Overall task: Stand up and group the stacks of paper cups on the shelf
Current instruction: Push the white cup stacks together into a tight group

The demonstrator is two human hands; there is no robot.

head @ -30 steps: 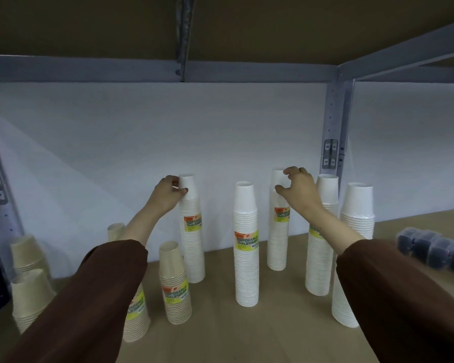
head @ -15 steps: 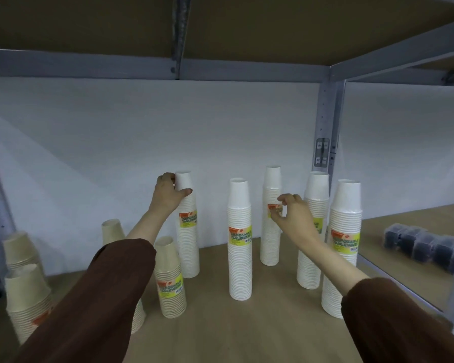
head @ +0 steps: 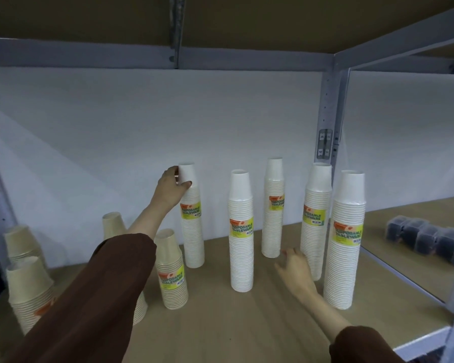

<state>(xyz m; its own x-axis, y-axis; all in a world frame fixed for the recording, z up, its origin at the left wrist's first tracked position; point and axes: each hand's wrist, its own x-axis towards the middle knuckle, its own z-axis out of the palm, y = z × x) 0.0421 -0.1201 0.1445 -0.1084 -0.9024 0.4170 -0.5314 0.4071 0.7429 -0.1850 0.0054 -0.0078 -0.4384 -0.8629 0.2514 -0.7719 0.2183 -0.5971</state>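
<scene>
Your one camera, worn on your head, looked forward and slightly down onto the shelf (head: pixel 220 326) through a wide-angle lens, near enough that both arms reached the stacks. The upper board (head: pixel 247 17) filled 12 o'clock; the back wall (head: pixel 142 121) lay straight ahead. The white cup stacks (head: pixel 241 247) stood from centre to 3 o'clock, the tan cup stacks (head: pixel 29 284) at 8 o'clock. Your left sleeve (head: pixel 89 297) entered from 7 o'clock, your right sleeve (head: pixel 359 344) from 5.

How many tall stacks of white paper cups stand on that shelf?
5, all upright: the leftmost white stack, gripped by the left hand; the centre stack; the rear stack; the right-rear stack; the front-right stack. The brown sleeve might hide others.
</scene>
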